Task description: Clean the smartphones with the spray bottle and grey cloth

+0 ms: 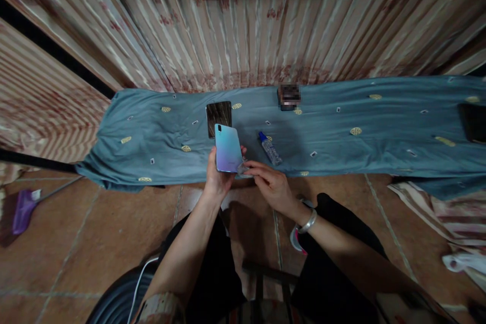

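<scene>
A mobile phone (228, 148) with a shiny blue-to-purple back is in my left hand (219, 177), tilted above the front edge of the cloth. Thumb and fingers wrap round its lower sides. At the phone's lower right corner, my right hand (271, 185) pinches a small, pale, see-through piece (244, 168); what it is exactly, I cannot make out. Just beyond the phone, partly covered by it, lies a dark, glossy flat device (219, 113). To the right, a clear bottle with a blue cap (270, 148) rests on its side.
A blue patterned cloth (341, 152) covers the long, low surface. On it stand a dark, blurred-out object (289, 97) and, far right, a black item (473, 121). Striped curtains (246, 25) hang behind. A purple brush head (25, 211) lies on the tiled floor (125, 223).
</scene>
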A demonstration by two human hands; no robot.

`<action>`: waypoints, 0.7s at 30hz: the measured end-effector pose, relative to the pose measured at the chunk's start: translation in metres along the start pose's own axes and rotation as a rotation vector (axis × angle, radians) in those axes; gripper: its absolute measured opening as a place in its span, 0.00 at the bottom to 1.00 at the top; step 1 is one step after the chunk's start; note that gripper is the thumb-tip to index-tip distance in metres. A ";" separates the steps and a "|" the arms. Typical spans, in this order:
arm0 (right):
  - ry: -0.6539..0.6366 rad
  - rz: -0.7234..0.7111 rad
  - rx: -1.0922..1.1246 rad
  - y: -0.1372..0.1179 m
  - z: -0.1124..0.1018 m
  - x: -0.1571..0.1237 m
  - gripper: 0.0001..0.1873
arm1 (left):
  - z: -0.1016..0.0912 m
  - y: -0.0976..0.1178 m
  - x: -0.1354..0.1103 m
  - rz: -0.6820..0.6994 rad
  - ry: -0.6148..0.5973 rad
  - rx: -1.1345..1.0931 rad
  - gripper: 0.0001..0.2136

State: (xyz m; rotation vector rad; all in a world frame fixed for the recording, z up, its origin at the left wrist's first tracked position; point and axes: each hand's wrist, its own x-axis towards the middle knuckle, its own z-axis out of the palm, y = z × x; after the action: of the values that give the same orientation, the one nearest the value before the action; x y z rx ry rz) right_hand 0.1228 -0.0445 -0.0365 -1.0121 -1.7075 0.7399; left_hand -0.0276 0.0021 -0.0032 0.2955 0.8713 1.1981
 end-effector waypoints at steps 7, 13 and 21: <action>0.042 0.147 0.139 0.010 -0.002 0.006 0.18 | 0.009 -0.006 -0.007 0.009 -0.002 0.053 0.24; 0.101 0.157 0.133 0.020 -0.004 0.012 0.16 | 0.017 -0.013 -0.012 0.026 0.053 0.035 0.20; 0.105 0.113 -0.022 0.025 -0.010 0.015 0.17 | 0.020 -0.020 -0.014 0.035 0.067 0.041 0.14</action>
State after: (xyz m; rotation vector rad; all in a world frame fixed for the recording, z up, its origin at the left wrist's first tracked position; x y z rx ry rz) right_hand 0.1373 -0.0195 -0.0479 -1.1506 -1.5813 0.7287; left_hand -0.0005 -0.0129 0.0032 0.3068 0.9530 1.2295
